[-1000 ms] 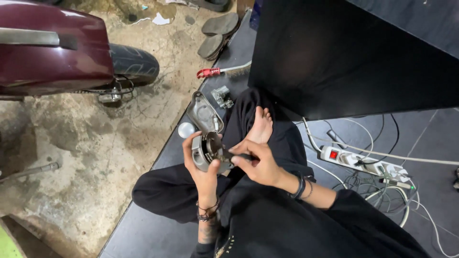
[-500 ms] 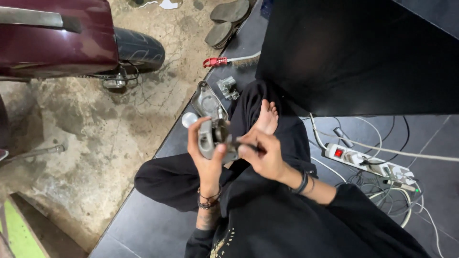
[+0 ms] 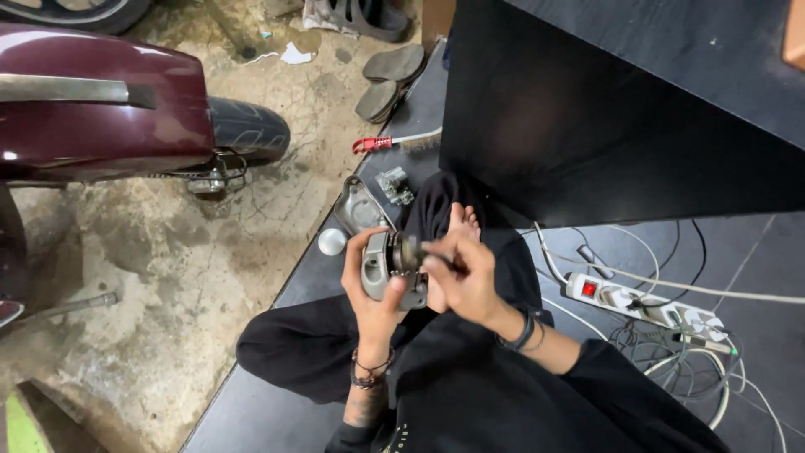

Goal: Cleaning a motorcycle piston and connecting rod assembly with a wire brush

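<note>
Seen from the head camera, the person sits cross-legged on a dark floor (image 3: 251,403) beside a maroon scooter (image 3: 101,109). The left hand (image 3: 369,289) has its grip closed around a grey metal part (image 3: 381,268), holding it up over the lap, near a bare foot (image 3: 459,222). The right hand (image 3: 465,273) has its fingers pinched on a small dark piece (image 3: 411,252) at the front of that part. A metal cover (image 3: 356,205) and a round knob (image 3: 332,242) lie just beyond. A white power strip (image 3: 637,304) lies to the right among cables.
</note>
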